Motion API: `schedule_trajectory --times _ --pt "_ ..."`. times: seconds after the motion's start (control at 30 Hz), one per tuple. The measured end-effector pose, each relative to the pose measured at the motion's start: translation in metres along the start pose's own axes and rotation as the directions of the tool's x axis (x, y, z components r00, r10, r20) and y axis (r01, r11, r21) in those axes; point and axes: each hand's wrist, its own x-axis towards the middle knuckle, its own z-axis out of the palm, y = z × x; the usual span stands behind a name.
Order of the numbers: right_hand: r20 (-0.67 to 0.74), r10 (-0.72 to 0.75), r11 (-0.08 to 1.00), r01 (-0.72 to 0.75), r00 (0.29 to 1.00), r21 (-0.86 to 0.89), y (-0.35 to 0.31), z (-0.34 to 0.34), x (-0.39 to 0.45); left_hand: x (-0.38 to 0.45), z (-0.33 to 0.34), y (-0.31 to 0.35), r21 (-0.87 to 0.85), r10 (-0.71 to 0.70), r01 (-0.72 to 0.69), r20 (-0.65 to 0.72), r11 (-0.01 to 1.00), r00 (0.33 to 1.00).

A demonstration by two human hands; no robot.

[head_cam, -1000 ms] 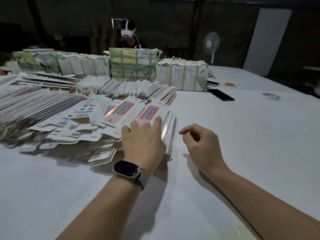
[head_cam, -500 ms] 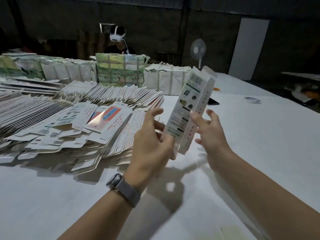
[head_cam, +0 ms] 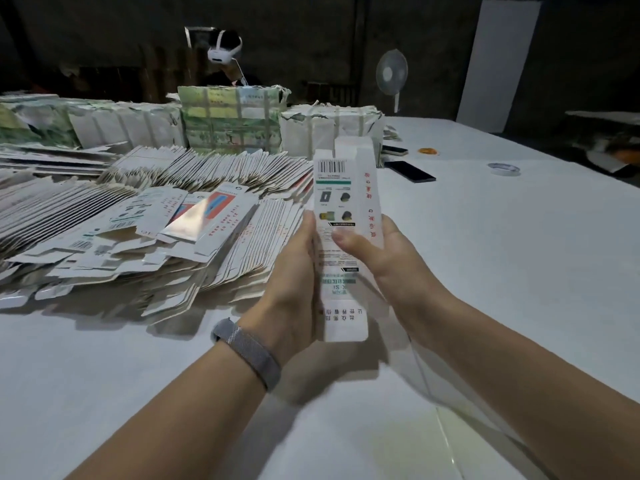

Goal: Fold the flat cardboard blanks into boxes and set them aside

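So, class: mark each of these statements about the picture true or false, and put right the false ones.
1. Both hands hold one cardboard blank above the table. True: the left hand and right hand grip the cardboard blank from either side.
2. The barcode is at the blank's near end. False: it is at the far, upper end.
3. A black phone lies on the table beyond the held blank. True: the phone lies there on the white table.
4. The pile of flat blanks is on the person's right. False: the pile is on the left.
5. The watch strap is on the right wrist. False: the strap is on the left wrist.
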Motion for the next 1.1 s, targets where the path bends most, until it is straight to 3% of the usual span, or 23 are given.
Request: schedule_trajectory --times 0.07,0.27,0.57,0.63,0.67,0.73,0.8,0.87,0.9,1.1 --pt "0.022 0.022 0.999 -0.021 1.000 -0.041 0.000 -0.002 -0.003 -0.001 0.001 -0.001 -0.075 -0.014 0.015 0.010 0.997 1.000" --pt "0.005 -0.011 1.000 0.012 1.000 -0.010 0.008 -0.005 -0.007 -0.004 0.007 -0.012 -0.034 0.010 -0.010 -0.005 0.999 1.000" --pt "-0.018 -0.037 0.990 0.039 0.999 0.133 0.030 -0.009 -0.017 -0.011 0.010 -0.025 0.187 0.107 -0.100 -0.028 0.977 0.994" --pt "-0.023 -0.050 0.988 0.053 0.998 0.146 0.034 -0.008 -0.019 0.000 0.015 -0.020 0.317 0.155 -0.135 -0.037 0.939 0.987" --pt "-0.027 -0.072 0.987 0.075 0.997 0.144 0.035 -0.008 -0.020 0.004 0.010 -0.021 0.396 0.208 -0.204 0.034 0.895 0.978" --pt "-0.037 -0.109 0.983 0.113 0.993 0.142 0.037 -0.007 -0.022 0.007 0.001 -0.020 0.320 0.276 -0.303 0.127 0.898 0.953" --pt "-0.046 -0.126 0.980 0.131 0.991 0.152 0.037 -0.008 -0.021 0.010 0.000 -0.023 0.198 0.259 -0.280 0.127 0.939 0.957" --pt "-0.045 -0.130 0.978 0.136 0.990 0.156 0.037 -0.009 -0.021 0.013 0.007 -0.031 0.361 0.311 -0.329 0.108 0.873 0.944" --pt "-0.042 -0.132 0.978 0.137 0.990 0.160 0.037 -0.010 -0.020 0.009 0.011 -0.034 0.361 0.318 -0.317 0.057 0.877 0.946" --pt "-0.002 -0.153 0.967 0.150 0.988 0.206 0.040 -0.012 -0.020 0.001 0.008 -0.037 0.310 0.299 -0.308 0.075 0.900 0.951"
